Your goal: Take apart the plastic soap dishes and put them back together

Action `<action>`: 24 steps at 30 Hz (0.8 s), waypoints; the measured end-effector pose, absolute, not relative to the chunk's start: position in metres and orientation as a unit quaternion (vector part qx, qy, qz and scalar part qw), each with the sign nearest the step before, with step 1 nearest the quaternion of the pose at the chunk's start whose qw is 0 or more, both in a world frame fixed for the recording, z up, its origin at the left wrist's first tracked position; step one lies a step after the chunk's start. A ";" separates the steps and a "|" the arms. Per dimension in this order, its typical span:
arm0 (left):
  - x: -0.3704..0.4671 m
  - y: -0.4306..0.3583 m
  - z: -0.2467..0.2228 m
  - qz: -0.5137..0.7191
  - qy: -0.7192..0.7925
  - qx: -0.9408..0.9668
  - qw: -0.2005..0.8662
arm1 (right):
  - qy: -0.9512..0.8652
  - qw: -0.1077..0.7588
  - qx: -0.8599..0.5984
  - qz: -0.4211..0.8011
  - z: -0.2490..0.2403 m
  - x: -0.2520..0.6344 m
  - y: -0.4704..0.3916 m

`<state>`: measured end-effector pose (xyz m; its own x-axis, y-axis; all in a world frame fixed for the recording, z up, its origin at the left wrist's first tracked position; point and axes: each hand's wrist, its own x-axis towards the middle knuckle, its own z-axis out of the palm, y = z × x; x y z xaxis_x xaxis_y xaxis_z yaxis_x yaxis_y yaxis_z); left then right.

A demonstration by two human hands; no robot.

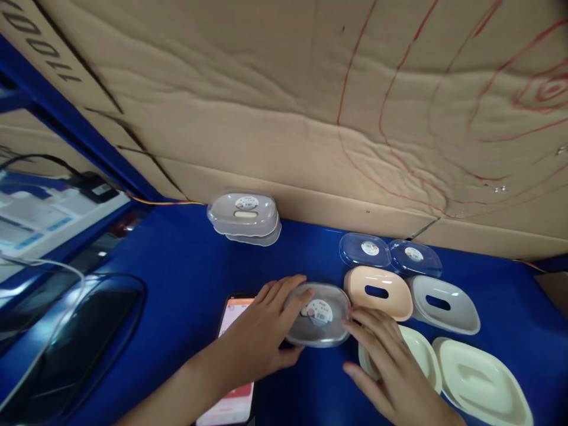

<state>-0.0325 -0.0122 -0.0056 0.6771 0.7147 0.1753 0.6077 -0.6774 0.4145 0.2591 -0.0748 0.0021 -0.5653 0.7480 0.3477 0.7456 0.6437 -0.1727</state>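
My left hand (277,319) is closed around the left side of a grey soap dish with a clear lid (322,337), fingers over the top and thumb low at the near side. A round label shows on the lid. My right hand (386,349) has its fingers stretched out and its thumb apart. Its fingertips touch or nearly touch the lid's right edge. Partly under the right hand lies a cream dish part (421,355). Beyond it are a peach slotted dish (394,293) and a grey slotted dish (457,305). Another cream dish (483,378) lies to the right.
Two clear lids (366,249) with labels lie by the cardboard wall (248,118). Lidded soap dishes (242,216) are stacked at the back left. A lit phone (228,408) lies beneath my left forearm. Cables and a dark device (84,343) occupy the blue table's left side.
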 end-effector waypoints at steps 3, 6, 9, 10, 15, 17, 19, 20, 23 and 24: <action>-0.033 0.000 -0.004 0.172 0.389 0.900 0.091 | -0.862 0.245 -0.444 0.002 0.005 0.261 -0.072; -0.032 0.012 0.000 0.158 0.387 0.906 0.074 | -0.850 0.246 -0.466 -0.004 0.005 0.264 -0.070; -0.027 0.025 0.005 0.140 0.394 0.905 0.071 | -0.848 0.223 -0.481 -0.009 0.001 0.267 -0.070; -0.026 0.029 0.006 0.137 0.401 0.904 0.065 | -0.851 0.214 -0.479 0.000 -0.001 0.267 -0.071; -0.019 0.054 0.008 0.120 0.435 0.892 0.008 | -0.857 0.217 -0.462 0.066 -0.001 0.263 -0.076; -0.016 0.055 0.008 0.133 0.448 0.883 -0.041 | -0.854 0.221 -0.463 0.086 0.005 0.265 -0.075; -0.009 0.041 0.007 0.162 0.451 0.873 -0.090 | -0.846 0.222 -0.475 0.097 0.012 0.274 -0.071; -0.004 0.030 0.006 0.172 0.438 0.877 -0.097 | -0.839 0.228 -0.484 0.098 0.015 0.280 -0.068; 0.018 -0.016 -0.003 0.158 0.325 0.931 -0.053 | -0.814 0.258 -0.517 0.060 0.017 0.304 -0.059; 0.026 -0.030 -0.009 0.154 0.255 0.953 -0.047 | -0.806 0.260 -0.531 0.038 0.014 0.311 -0.055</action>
<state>0.0264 -0.0300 -0.0088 0.8227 0.4714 0.3179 0.5006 -0.8656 -0.0120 0.3110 -0.0555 0.0141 -0.3010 0.8755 0.3781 0.8357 0.4331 -0.3376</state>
